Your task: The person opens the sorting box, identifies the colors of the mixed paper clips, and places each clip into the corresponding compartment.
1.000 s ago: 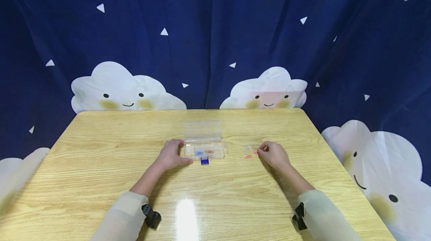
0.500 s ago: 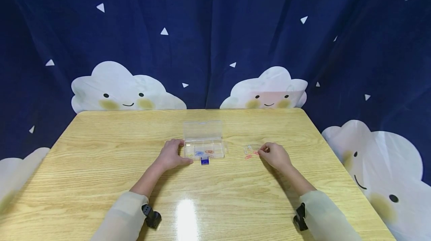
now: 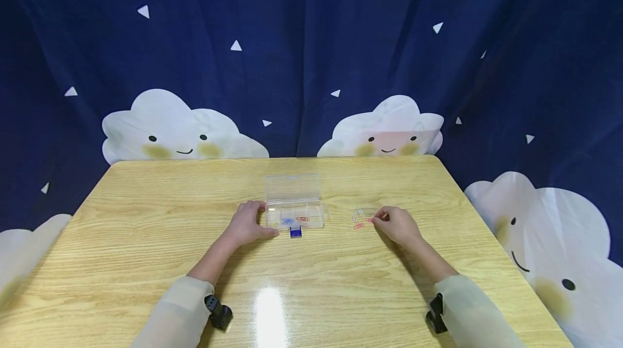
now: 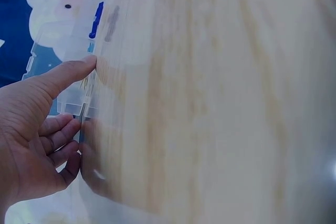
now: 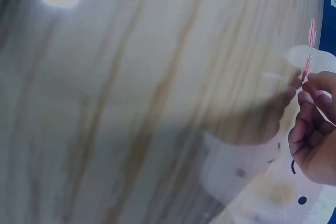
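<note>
My left hand (image 3: pixel 247 223) holds the left end of a clear plastic box (image 3: pixel 318 213), with the thumb at its front edge and the other fingers by its side. The box's lid (image 3: pixel 293 188) stands raised at the back, and a blue latch (image 3: pixel 296 232) hangs at the front. Inside lie blue paper clips (image 3: pixel 287 221), a red paper clip (image 3: pixel 302 219) and something yellow. To the right, my right hand (image 3: pixel 398 223) pinches one end of a pink paper clip (image 5: pixel 307 65) at the tabletop; its fingertips partly cover the clip.
Another pink paper clip (image 3: pixel 358 226) lies left of my right hand, near white paper clips (image 3: pixel 354 218). All rest on the wood-grain table (image 3: pixel 331 283). A dark blue curtain (image 3: pixel 282 40) with clouds hangs behind the table's far edge.
The pink paper clip at my right fingertips has shifted very slightly. My left hand and the box stay where they were.
</note>
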`<state>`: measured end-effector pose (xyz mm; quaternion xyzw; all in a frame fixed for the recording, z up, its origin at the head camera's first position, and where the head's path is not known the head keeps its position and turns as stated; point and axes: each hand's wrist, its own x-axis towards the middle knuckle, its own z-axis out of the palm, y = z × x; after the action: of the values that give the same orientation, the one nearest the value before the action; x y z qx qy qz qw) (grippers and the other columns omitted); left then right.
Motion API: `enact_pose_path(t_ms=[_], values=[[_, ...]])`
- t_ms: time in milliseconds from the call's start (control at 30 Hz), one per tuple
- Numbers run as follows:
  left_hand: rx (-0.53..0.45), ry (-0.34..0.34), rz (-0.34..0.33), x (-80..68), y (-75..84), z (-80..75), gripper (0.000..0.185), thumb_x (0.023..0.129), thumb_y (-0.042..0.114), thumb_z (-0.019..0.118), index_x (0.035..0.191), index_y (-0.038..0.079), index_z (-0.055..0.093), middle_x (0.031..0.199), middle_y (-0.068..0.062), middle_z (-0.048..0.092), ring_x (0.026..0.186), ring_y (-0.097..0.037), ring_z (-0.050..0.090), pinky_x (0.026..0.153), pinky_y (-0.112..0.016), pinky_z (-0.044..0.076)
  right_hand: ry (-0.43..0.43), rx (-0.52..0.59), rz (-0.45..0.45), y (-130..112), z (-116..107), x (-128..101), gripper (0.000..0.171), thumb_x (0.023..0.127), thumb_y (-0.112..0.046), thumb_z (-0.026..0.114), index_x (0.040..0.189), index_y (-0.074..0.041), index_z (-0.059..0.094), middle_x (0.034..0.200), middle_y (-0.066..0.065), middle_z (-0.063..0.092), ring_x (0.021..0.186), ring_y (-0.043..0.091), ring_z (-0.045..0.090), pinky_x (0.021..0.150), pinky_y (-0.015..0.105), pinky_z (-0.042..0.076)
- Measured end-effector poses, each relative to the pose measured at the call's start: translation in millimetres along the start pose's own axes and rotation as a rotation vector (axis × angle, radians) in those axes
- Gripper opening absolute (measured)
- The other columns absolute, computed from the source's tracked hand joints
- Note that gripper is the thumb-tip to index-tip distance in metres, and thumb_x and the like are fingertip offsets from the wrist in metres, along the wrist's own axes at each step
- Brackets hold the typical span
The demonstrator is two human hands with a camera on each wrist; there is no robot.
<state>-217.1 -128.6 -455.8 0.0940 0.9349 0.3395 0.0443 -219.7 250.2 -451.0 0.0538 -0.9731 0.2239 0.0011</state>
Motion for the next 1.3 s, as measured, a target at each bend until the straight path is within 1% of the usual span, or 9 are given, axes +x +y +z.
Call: enact_pose_path(t_ms=[133, 367, 600, 700, 833, 1067, 1200, 1300], values=[[0.003, -0.002, -0.006, -0.4, 1.3, -0.9, 0.079, 0.068, 0.035, 0.083, 0.128, -0.004, 0.049, 0.120, -0.017, 0.055, 0.117, -0.035, 0.044, 0.099, -0.047, 0.039, 0.001, -0.004, -0.005, 0.0, -0.1, 0.0, 0.017, 0.088, -0.026, 0.063, 0.089, -0.010, 0.069, 0.083, 0.005, 0.069, 0.074, 0.017, 0.061, 0.063, 0.034, 0.048], [0.009, 0.005, -0.005, -0.1, 2.7, -1.4, 0.078, 0.068, 0.035, 0.083, 0.127, -0.004, 0.049, 0.119, -0.017, 0.056, 0.116, -0.035, 0.045, 0.098, -0.047, 0.039, -0.016, 0.003, -0.014, -1.1, 0.2, 0.0, 0.013, 0.086, -0.024, 0.064, 0.088, -0.012, 0.069, 0.080, 0.002, 0.067, 0.068, 0.013, 0.057, 0.060, 0.031, 0.045], [0.004, 0.001, -0.007, 0.5, 1.8, -0.4, 0.078, 0.068, 0.036, 0.083, 0.127, -0.004, 0.050, 0.121, -0.017, 0.055, 0.117, -0.035, 0.044, 0.099, -0.047, 0.039, -0.030, 0.006, -0.015, -2.5, -0.9, -0.1, 0.013, 0.087, -0.023, 0.064, 0.087, -0.012, 0.070, 0.078, 0.001, 0.065, 0.066, 0.012, 0.053, 0.059, 0.029, 0.043], [0.005, 0.001, -0.003, 0.8, 1.0, -0.2, 0.078, 0.068, 0.036, 0.082, 0.127, -0.003, 0.050, 0.120, -0.017, 0.055, 0.117, -0.034, 0.044, 0.099, -0.047, 0.039, -0.040, 0.019, -0.008, -4.5, -2.2, 0.4, 0.012, 0.086, -0.023, 0.064, 0.085, -0.012, 0.069, 0.076, 0.001, 0.064, 0.065, 0.012, 0.052, 0.059, 0.028, 0.042], [0.006, -0.004, -0.005, 0.4, 0.7, 0.1, 0.078, 0.068, 0.036, 0.082, 0.127, -0.003, 0.049, 0.120, -0.016, 0.055, 0.117, -0.034, 0.044, 0.099, -0.047, 0.039, -0.045, 0.015, -0.022, -6.6, -3.0, 1.2, 0.012, 0.085, -0.022, 0.065, 0.082, -0.011, 0.068, 0.074, 0.000, 0.064, 0.064, 0.012, 0.052, 0.059, 0.028, 0.043], [-0.004, -0.007, -0.012, -0.4, 1.8, 0.1, 0.078, 0.068, 0.036, 0.082, 0.127, -0.002, 0.049, 0.121, -0.015, 0.055, 0.117, -0.033, 0.044, 0.099, -0.046, 0.039, -0.067, -0.050, -0.055, -7.2, -2.4, 2.4, 0.014, 0.087, -0.022, 0.062, 0.086, -0.010, 0.069, 0.075, -0.001, 0.065, 0.062, 0.010, 0.052, 0.057, 0.027, 0.042], [-0.004, -0.011, -0.014, -0.5, 1.8, -0.3, 0.078, 0.068, 0.037, 0.082, 0.128, -0.002, 0.049, 0.122, -0.015, 0.055, 0.118, -0.033, 0.044, 0.100, -0.046, 0.039, -0.064, -0.036, -0.050, -6.3, -1.6, 1.7, 0.016, 0.089, -0.021, 0.059, 0.090, -0.009, 0.069, 0.077, 0.001, 0.065, 0.062, 0.011, 0.052, 0.056, 0.027, 0.042], [0.003, -0.011, -0.014, -0.1, 1.4, -0.1, 0.079, 0.068, 0.037, 0.082, 0.128, -0.002, 0.049, 0.122, -0.015, 0.055, 0.118, -0.033, 0.044, 0.100, -0.046, 0.039, -0.054, -0.023, -0.051, -5.3, -1.4, 1.4, 0.017, 0.090, -0.021, 0.059, 0.091, -0.008, 0.070, 0.079, 0.002, 0.067, 0.066, 0.011, 0.055, 0.058, 0.029, 0.045]])
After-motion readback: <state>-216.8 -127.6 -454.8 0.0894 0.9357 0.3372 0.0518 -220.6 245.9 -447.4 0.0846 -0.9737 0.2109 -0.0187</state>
